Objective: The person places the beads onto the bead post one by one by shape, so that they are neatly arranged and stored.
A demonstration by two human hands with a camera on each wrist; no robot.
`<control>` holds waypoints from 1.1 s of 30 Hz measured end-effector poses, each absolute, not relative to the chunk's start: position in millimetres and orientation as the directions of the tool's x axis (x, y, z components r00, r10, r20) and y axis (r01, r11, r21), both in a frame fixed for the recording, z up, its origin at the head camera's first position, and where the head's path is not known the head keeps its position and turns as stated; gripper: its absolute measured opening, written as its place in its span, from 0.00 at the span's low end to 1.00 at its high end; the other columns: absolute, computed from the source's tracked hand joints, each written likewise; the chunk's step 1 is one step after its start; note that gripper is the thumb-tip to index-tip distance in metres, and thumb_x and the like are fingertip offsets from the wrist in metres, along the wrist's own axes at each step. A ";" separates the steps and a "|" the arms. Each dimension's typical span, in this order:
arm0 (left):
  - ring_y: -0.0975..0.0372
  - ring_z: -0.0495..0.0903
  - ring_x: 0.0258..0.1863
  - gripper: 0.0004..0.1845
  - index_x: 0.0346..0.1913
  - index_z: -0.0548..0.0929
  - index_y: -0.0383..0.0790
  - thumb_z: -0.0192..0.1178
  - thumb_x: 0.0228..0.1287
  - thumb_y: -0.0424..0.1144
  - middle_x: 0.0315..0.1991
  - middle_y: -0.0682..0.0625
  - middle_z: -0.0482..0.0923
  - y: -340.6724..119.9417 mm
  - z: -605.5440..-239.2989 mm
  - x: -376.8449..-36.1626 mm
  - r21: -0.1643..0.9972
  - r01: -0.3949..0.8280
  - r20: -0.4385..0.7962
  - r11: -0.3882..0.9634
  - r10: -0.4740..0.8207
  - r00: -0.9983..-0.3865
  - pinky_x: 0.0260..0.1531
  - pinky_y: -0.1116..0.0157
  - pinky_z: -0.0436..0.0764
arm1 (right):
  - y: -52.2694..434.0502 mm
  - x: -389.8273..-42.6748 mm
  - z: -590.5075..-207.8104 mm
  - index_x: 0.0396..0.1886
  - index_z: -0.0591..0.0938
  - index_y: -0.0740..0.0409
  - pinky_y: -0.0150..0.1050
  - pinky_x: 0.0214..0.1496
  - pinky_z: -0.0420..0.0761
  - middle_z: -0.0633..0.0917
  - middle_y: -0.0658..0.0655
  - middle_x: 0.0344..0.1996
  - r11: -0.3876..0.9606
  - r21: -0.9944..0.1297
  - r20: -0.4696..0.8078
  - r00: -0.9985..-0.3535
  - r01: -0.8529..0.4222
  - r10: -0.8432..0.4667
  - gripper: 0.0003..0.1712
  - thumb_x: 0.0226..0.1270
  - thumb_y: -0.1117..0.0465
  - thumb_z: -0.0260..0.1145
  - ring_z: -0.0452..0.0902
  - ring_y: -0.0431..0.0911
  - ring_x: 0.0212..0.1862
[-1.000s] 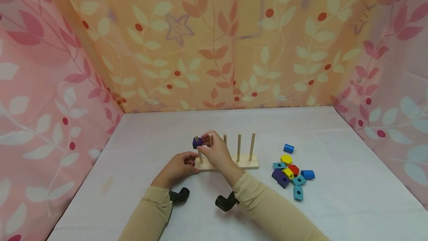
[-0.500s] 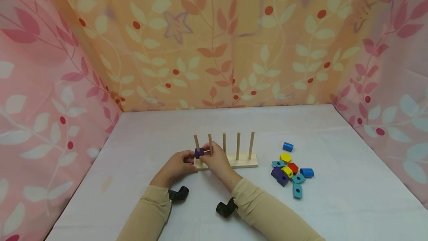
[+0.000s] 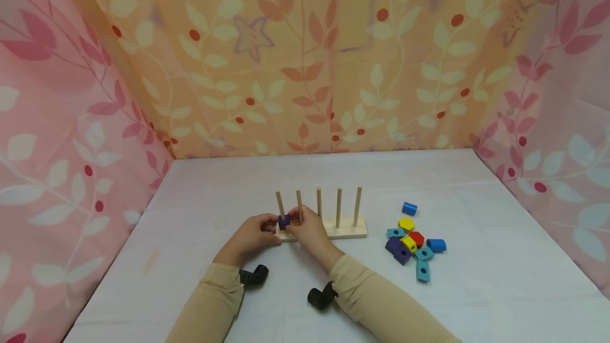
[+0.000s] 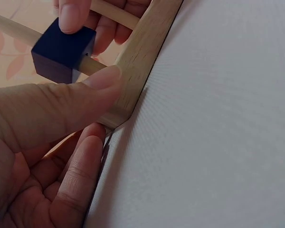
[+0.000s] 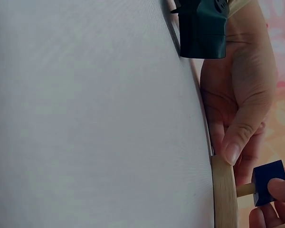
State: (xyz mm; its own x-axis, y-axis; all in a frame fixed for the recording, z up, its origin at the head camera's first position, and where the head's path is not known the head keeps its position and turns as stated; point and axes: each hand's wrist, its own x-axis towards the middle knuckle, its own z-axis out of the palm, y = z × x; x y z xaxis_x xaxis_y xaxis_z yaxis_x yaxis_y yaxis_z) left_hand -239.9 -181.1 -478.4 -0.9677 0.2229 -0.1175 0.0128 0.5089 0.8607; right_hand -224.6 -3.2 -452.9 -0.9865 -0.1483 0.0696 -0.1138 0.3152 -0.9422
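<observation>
Purple cube bead (image 3: 284, 220) is threaded on the leftmost peg (image 3: 280, 204) of the wooden peg rack (image 3: 350, 231), low on the peg, just above the base but not seated; the left wrist view shows a gap of bare peg between cube and base. Rack has five upright pegs in a row; the other four are bare.

Right hand (image 3: 308, 231): fingertips pinch the cube from the right side, one finger pad on its top face in the left wrist view. Fingers curled round it.

Left hand (image 3: 250, 237): thumb pressed on the left end of the rack base, fingers curled under/around that end, gripping it against the white table (image 3: 500, 279).

Loose beads lie in a cluster (image 3: 412, 245) on the table right of the rack, well apart from the hands: yellow, red, purple and teal blocks, plus a blue cylinder (image 3: 436, 245) at the cluster edge. A second blue cylinder (image 3: 410, 208) lies alone just behind the cluster.

Both forearms in beige sleeves (image 3: 381, 306), black wrist cameras (image 3: 252, 277) on each. Floral curtain (image 3: 305, 57) surrounds the table on three sides.
</observation>
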 end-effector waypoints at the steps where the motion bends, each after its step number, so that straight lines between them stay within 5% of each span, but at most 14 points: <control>1: 0.62 0.77 0.38 0.27 0.50 0.79 0.42 0.73 0.40 0.34 0.39 0.52 0.80 -180.8 -477.7 -240.1 0.860 0.010 -0.119 0.510 0.219 -0.968 0.41 0.63 0.73 | -3.3 -224.8 -452.9 0.38 0.77 0.63 0.39 0.44 0.75 0.81 0.56 0.34 0.319 -0.941 0.073 -0.986 -0.117 -0.147 0.14 0.50 0.72 0.68 0.77 0.48 0.39; 18: 0.62 0.75 0.37 0.27 0.49 0.79 0.45 0.74 0.40 0.37 0.35 0.52 0.79 -181.9 -475.1 -237.3 0.847 0.004 -0.132 0.532 0.217 -0.967 0.40 0.64 0.71 | -5.6 -224.3 -458.6 0.37 0.76 0.63 0.39 0.43 0.75 0.81 0.58 0.35 0.374 -0.918 0.087 -0.986 -0.134 -0.139 0.15 0.48 0.74 0.67 0.77 0.46 0.38; 25: 0.62 0.75 0.35 0.26 0.49 0.80 0.43 0.73 0.40 0.36 0.34 0.52 0.79 -179.7 -474.7 -237.4 0.839 0.036 -0.108 0.543 0.230 -0.967 0.38 0.64 0.71 | 0.7 -219.1 -453.3 0.49 0.74 0.67 0.39 0.47 0.75 0.81 0.59 0.39 0.373 -0.910 0.125 -0.977 -0.182 -0.172 0.23 0.50 0.72 0.67 0.78 0.49 0.43; 33: 0.62 0.75 0.36 0.27 0.49 0.79 0.43 0.73 0.40 0.34 0.34 0.52 0.80 -178.4 -472.8 -236.6 0.841 0.006 -0.132 0.540 0.217 -0.967 0.39 0.64 0.71 | 12.2 -212.4 -443.3 0.61 0.69 0.58 0.48 0.55 0.69 0.78 0.60 0.52 0.415 -0.890 0.101 -0.968 -0.190 -0.229 0.32 0.54 0.68 0.66 0.72 0.53 0.55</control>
